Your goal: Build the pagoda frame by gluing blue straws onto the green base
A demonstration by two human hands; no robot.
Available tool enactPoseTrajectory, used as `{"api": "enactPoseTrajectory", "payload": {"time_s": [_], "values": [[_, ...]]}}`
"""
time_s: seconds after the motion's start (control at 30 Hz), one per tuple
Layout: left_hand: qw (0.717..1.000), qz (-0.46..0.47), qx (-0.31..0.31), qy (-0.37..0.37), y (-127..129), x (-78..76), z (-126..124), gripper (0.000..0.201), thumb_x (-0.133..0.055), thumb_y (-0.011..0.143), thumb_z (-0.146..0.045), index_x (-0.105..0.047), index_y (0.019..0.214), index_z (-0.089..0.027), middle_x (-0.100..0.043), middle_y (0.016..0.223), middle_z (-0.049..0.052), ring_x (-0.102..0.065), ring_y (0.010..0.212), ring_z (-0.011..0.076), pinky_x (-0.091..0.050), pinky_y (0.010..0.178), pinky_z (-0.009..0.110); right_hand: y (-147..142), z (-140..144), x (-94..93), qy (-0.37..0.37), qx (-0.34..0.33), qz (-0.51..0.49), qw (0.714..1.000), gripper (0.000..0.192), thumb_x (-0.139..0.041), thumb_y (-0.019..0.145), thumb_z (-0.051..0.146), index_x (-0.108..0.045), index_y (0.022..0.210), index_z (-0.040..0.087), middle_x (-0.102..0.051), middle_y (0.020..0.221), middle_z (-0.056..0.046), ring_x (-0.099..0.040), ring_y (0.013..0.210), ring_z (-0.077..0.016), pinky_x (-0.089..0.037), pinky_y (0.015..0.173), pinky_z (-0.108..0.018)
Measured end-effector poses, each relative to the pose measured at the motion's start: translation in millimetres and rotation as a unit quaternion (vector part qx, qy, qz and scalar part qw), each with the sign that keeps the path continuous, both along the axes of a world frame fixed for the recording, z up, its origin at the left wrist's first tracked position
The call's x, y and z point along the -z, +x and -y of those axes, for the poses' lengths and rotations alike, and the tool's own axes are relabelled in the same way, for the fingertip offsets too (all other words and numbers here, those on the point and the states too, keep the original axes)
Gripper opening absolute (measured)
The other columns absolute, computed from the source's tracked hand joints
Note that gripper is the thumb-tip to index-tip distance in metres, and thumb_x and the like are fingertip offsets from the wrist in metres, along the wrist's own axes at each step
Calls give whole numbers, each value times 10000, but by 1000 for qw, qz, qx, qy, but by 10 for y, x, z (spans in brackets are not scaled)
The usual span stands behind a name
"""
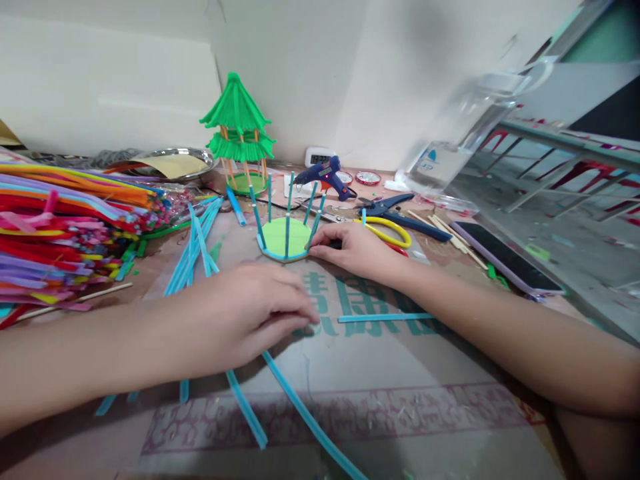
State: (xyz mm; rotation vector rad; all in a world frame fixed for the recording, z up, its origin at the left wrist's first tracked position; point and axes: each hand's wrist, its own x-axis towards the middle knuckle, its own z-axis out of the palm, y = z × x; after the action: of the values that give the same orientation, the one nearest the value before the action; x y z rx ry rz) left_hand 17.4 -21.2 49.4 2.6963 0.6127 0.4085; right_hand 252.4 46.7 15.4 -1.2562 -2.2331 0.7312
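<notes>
My left hand lies palm down on the cardboard sheet, fingers curled over long blue strips that run out beneath it. My right hand rests further back, its fingertips touching the rim of a small round green base edged in blue, with several blue posts standing upright around it. Whether either hand pinches anything is hidden by the fingers. A short blue strip lies between my forearms.
A finished green-roofed pavilion model stands at the back. A blue glue gun, scissors, wooden sticks and a phone lie right of the base. A pile of coloured pipe cleaners fills the left, loose blue strips beside it.
</notes>
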Motion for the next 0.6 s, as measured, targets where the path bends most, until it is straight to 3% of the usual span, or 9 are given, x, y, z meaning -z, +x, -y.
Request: {"api": "enactPoseTrajectory", "payload": {"time_s": [0.07,0.13,0.2,0.3,0.47,0.6], "values": [[999,-33,-15,-28,-176,-156,-38,291,-482,1004,-246,-764,1000,-317,-786,950,-10,-722,843,145,-543,721,218,2,-3,2,-1,2,5,1000,180,-662,868,327,-729,855,161,-703,767,-6,-602,676,-124,-437,657,-252],[993,-105,-54,2,-340,-257,-141,292,-498,961,-235,-768,915,-336,-785,835,-46,-713,699,150,-503,596,229,-1,-2,-4,-4,5,6,1000,168,-665,864,318,-731,850,164,-703,766,-5,-610,685,-126,-439,661,-253],[973,-149,-159,77,-439,-266,-283,251,-529,915,-251,-762,871,-333,-751,703,-56,-657,547,156,-393,465,238,-8,4,-14,-11,11,5,1000,167,-665,864,320,-726,843,166,-699,754,-1,-607,674,-123,-438,651,-251],[946,-164,-230,156,-438,-124,-455,215,-549,893,-315,-759,940,-319,-717,638,-16,-609,502,179,-325,454,264,-23,31,-25,-20,21,1,1000,173,-668,861,336,-713,831,171,-693,732,7,-594,637,-117,-434,624,-249],[943,-149,-235,181,-291,187,-479,313,-501,948,-392,-758,1080,-269,-767,776,60,-687,660,223,-444,578,293,-49,106,-15,-2,10,11,1000,159,-666,868,327,-708,833,177,-706,751,-3,-611,662,-130,-454,641,-259],[946,-152,-223,178,-262,302,-468,348,-477,964,-383,-760,1125,-261,-784,829,71,-717,725,252,-477,624,317,-46,131,-2,28,-8,19,999,131,-669,874,301,-702,843,178,-720,793,-14,-637,718,-145,-472,681,-269]]}}
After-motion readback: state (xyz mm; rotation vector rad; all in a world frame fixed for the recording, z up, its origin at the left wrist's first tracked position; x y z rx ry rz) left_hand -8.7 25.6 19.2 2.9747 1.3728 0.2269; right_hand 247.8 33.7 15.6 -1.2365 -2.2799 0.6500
